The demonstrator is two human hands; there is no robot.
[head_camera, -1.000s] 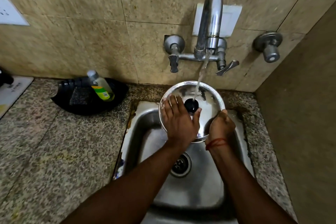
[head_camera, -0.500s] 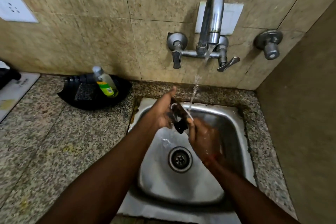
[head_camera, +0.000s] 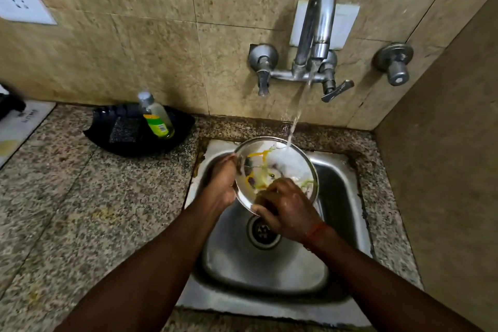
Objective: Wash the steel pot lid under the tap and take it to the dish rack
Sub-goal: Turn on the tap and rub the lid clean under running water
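The round steel pot lid [head_camera: 283,162] is held tilted over the steel sink [head_camera: 339,197], its shiny underside facing me with yellow and green smears on it. Water from the wall tap [head_camera: 318,27] runs onto its upper edge. My left hand [head_camera: 221,183] grips the lid's left rim. My right hand [head_camera: 285,205] lies on the lid's lower part with fingers curled against the surface and over the rim. The lid's knob is hidden behind it.
A black tray [head_camera: 129,137] with a scrub pad and a dish soap bottle [head_camera: 156,116] sits on the granite counter [head_camera: 67,210] left of the sink. A second valve [head_camera: 394,62] is on the wall at right. A side wall closes off the right. The drain [head_camera: 262,232] lies below the hands.
A second ago the lid's knob side faced me; it was turned edge-on, and now its underside faces me. My left hand went to the left rim, my right onto the inner face.
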